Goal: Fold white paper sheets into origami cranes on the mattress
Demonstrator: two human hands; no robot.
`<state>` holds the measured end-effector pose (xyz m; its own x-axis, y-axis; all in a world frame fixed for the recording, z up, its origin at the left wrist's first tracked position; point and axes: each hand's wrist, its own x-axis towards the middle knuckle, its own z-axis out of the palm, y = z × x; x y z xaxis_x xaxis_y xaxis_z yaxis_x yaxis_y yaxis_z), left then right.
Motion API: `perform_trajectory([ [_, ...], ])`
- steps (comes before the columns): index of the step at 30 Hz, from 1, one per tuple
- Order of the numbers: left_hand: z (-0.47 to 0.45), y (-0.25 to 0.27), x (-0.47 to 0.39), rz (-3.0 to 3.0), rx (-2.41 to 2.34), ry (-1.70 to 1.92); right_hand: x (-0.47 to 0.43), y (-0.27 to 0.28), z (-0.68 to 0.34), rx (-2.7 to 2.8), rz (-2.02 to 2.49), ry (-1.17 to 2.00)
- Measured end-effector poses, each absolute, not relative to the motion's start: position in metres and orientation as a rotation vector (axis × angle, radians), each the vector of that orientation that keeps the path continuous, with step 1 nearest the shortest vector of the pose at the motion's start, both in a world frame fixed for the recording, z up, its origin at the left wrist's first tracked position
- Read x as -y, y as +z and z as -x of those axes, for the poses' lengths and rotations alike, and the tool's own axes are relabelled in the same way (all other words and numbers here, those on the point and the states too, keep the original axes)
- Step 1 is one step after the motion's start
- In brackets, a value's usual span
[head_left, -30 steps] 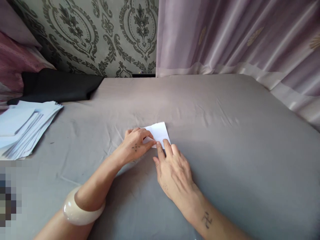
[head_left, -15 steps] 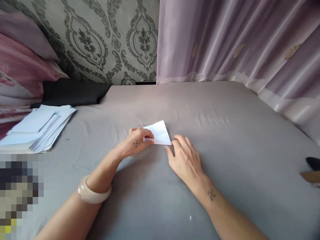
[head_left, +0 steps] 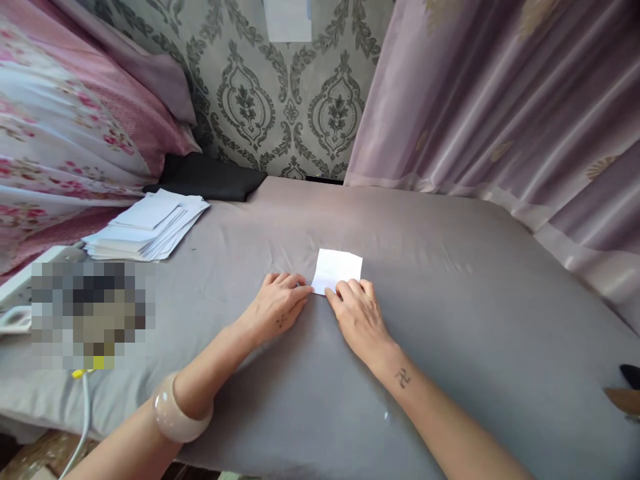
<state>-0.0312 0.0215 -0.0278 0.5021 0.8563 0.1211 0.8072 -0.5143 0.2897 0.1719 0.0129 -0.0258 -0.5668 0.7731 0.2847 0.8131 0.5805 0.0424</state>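
Left hand (head_left: 283, 303) touches white paper (head_left: 336, 266); right hand (head_left: 361, 317) rests atop it — whether fingers (head_left: 355, 287) grip, unclear.

Before you, small paper (head_left: 337, 267): white; your bangle (head_left: 181, 415): glossy cream; sheet (head_left: 460, 320): grey (mauve-tinged toward the back). Wallpaper (head_left: 293, 127): grey with dark damask medallions; curtain (head_left: 440, 100): shiny lilac, pale gold motifs.
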Motion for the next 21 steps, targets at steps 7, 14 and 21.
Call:
perform_trajectory([
  [7, 0.030, -0.046, -0.007, -2.450, -1.597, 0.549, -0.019, -0.021, -0.164, 2.686, 1.267, -0.367],
  [14, 0.022, -0.038, 0.002, -2.587, -1.593, 0.381, -0.021, -0.022, -0.161, 2.771, 1.216, -0.435],
  [21, 0.023, -0.038, 0.002, -2.558, -1.605, 0.380, -0.018, -0.022, -0.158, 2.765, 1.202, -0.421],
])
